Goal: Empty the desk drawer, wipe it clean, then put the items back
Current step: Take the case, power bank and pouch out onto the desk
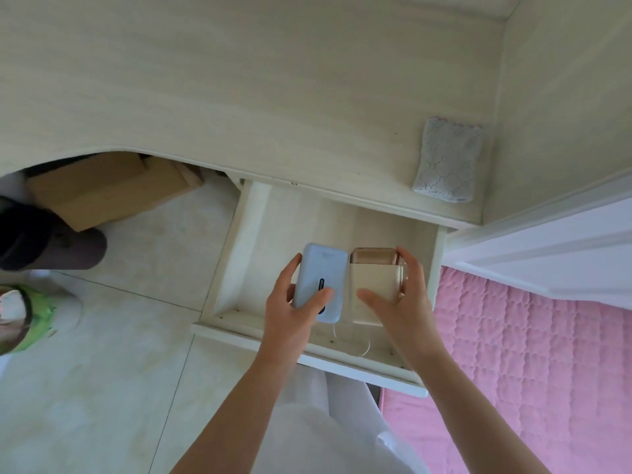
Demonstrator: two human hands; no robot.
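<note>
The pale wooden desk drawer (pixel 239 261) is pulled open below the desk top. My left hand (pixel 290 309) grips a light blue power bank (pixel 319 278), thumb across its face, over the drawer's middle. My right hand (pixel 400 302) holds a gold and cream box-shaped item (pixel 374 278) right beside it, fingers on its right edge and thumb on its front. A thin white cable (pixel 362 347) lies looped on the drawer floor near the front panel. A folded grey patterned cloth (pixel 448 159) lies on the desk top, above the drawer's right corner.
The light wood desk top (pixel 239 80) fills the upper view. A pink quilted bed (pixel 530 354) borders the drawer on the right. A cardboard box (pixel 102 186) sits under the desk at left, beside a dark object (pixel 51 244) and a green-rimmed bin (pixel 30 316).
</note>
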